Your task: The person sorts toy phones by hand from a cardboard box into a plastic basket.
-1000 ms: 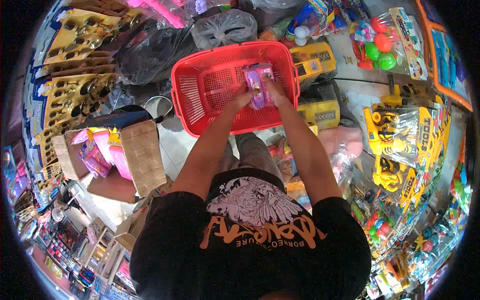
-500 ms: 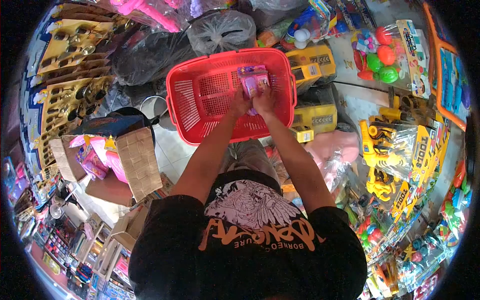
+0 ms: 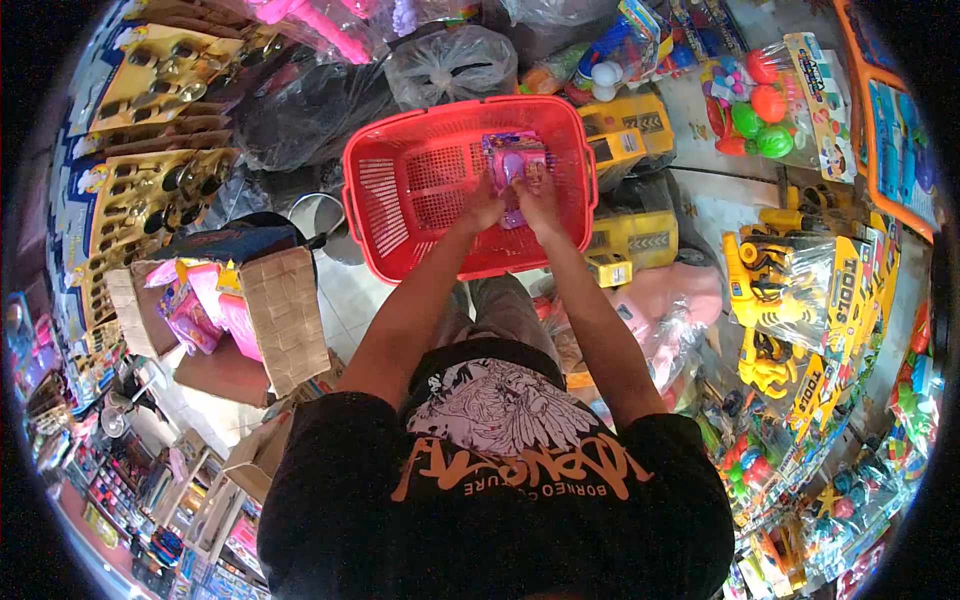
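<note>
Both hands are wrapped around one small pink and purple toy box (image 3: 513,165). The left hand (image 3: 484,207) grips its left side and the right hand (image 3: 541,190) grips its right side, fingers curled tight. The box sits inside a big red plastic basket with holes in its walls (image 3: 385,190), toward the basket's right side, and it looks held just above the bottom. To the right of the basket are yellow toy trucks (image 3: 632,235). Farther right is a clear bag of bright plastic balls (image 3: 762,100). On the far side lies a grey tied plastic bag (image 3: 450,60). To the left, nearer, an open brown cardboard box (image 3: 285,315) holds pink toy packs (image 3: 205,310).
</note>
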The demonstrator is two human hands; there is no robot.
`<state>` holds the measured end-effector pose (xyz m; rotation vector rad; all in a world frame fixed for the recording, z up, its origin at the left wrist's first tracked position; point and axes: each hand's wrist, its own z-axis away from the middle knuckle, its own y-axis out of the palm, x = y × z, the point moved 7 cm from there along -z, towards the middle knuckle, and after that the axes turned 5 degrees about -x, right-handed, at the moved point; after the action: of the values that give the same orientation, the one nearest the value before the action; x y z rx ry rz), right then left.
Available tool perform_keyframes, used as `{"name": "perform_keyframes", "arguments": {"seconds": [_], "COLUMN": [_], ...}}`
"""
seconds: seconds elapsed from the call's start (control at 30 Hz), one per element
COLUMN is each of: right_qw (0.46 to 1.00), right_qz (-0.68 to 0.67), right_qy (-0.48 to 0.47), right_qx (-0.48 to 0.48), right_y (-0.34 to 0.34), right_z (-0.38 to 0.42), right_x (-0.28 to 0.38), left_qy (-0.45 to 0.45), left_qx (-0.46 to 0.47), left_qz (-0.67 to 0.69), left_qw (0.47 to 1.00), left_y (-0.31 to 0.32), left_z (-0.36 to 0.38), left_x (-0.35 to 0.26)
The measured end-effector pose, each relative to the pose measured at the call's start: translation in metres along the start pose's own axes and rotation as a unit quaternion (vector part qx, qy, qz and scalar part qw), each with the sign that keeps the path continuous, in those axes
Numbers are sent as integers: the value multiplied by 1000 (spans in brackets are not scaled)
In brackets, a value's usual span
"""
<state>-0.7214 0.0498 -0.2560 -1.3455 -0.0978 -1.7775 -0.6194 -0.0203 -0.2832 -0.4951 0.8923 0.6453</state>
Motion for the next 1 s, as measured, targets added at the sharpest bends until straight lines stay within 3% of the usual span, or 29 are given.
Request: {"name": "perform_keyframes", "arguments": {"seconds": [0.1,0.17,0.23,0.27,0.33,0.43,0.5,0.53,0.57,0.6,0.63,0.7,0.77,0.83,0.9,0.93,1.0], "right_qw": [993,970,961,951,950,942,930,917,899,885,881,799,788,774,752,741,762], "right_qz": [-99,-229,-251,-269,-249,-172,-112,-60,-7,37,43,320,367,415,444,453,446], "right_qy": [-59,-71,-68,-63,-56,-33,-24,-73,-122,-74,-84,-194,-194,-197,-134,-148,-118], "right_qx": [-23,50,94,136,179,285,350,387,420,457,463,470,455,436,468,473,455], "right_y": [-23,-27,-32,-30,-23,1,20,35,52,70,81,103,116,118,120,126,135], "right_z": [32,54,84,101,128,170,195,205,212,214,214,215,212,219,228,236,251], "right_x": [42,54,71,75,67,52,29,11,-11,-48,-67,-107,-153,-177,-193,-193,-199], "left_qy": [62,106,80,85,203,138,111,132,98,80,60,114,-91,-167,-172,-173,-272], "left_qx": [-20,-44,-47,-54,-127,-124,-100,-114,-111,-103,-97,-107,-59,5,-7,-23,-102], "left_qz": [10,-11,138,138,6,47,118,105,75,42,11,-177,-262,-300,-267,-255,-121], "left_qw": [998,993,986,985,971,981,982,979,986,991,993,972,959,939,948,951,949], "left_y": [-24,-44,-63,-70,-92,-104,-108,-112,-115,-118,-121,-123,-126,-125,-129,-127,-125], "left_z": [20,41,78,92,128,176,200,212,224,234,243,256,292,330,377,392,422], "left_x": [-16,-29,-56,-60,-78,-69,-34,-20,1,24,53,136,215,296,301,328,391]}}
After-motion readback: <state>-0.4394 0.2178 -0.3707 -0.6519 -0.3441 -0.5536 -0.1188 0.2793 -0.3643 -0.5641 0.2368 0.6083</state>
